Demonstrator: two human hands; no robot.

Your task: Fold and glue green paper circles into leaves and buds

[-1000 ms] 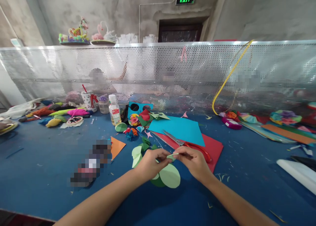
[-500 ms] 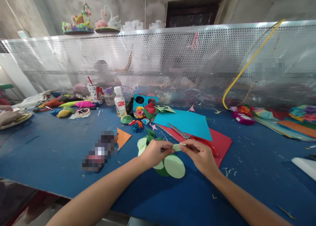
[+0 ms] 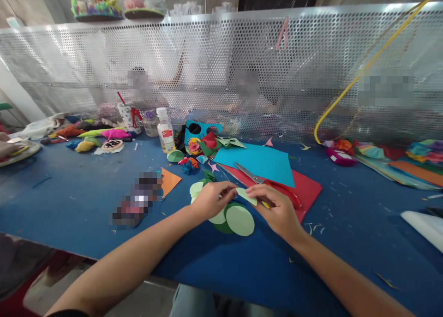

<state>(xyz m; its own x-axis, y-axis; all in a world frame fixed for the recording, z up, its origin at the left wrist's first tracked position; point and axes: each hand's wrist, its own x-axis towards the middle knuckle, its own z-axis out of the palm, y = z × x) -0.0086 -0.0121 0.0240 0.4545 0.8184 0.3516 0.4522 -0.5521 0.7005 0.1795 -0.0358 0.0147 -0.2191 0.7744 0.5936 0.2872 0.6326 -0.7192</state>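
Observation:
My left hand (image 3: 211, 199) and my right hand (image 3: 277, 208) meet over the blue table (image 3: 69, 201), both pinching a small light green paper piece (image 3: 246, 196). A thin yellowish stick shows under my right fingers. Just below the hands lies a pile of light and dark green paper circles (image 3: 238, 219). Red-handled scissors (image 3: 270, 184) rest right behind my right hand on a red sheet (image 3: 308, 190), beside a cyan sheet (image 3: 259, 162).
A glue bottle (image 3: 165, 131), a cup (image 3: 126, 116), paper flowers (image 3: 188, 164) and an orange triangle (image 3: 169, 180) lie to the left. A perforated metal screen (image 3: 221, 72) closes the back. Coloured paper stacks (image 3: 411, 167) sit far right; a white object (image 3: 424, 224) lies near the right edge.
The camera has tilted down and the table's near edge has come into sight. My hands stay together on the green piece, which has turned to show more of its flat face.

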